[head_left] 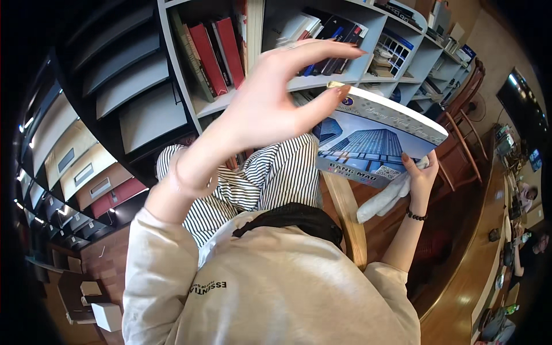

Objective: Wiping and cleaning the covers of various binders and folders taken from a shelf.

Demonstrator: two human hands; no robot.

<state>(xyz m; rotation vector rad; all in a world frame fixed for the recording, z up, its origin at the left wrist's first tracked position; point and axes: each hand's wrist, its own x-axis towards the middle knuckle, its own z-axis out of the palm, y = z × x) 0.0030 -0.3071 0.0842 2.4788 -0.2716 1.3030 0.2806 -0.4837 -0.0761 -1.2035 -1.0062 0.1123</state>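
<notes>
A paperback book point(368, 138) with blue glass buildings on its cover is held up in front of me, tilted, its white page edge upward. My right hand point(424, 172) grips its lower right corner, thumb on the cover. A white cloth point(385, 198) hangs below the book against the same hand; whether the fingers hold it too is hard to see. Over the book's upper left corner, my left hand point(287, 86) is raised with thumb and fingers spread apart. Its thumb tip overlaps that corner; I cannot tell if they touch.
Ahead stands a white bookshelf point(253, 95) with red binders point(210, 57) and books. Dark sloped display racks point(152, 115) rise at the left. On the right are wooden chairs point(460, 135) and a long wooden counter point(460, 276). A wooden armrest point(345, 215) is beside my leg.
</notes>
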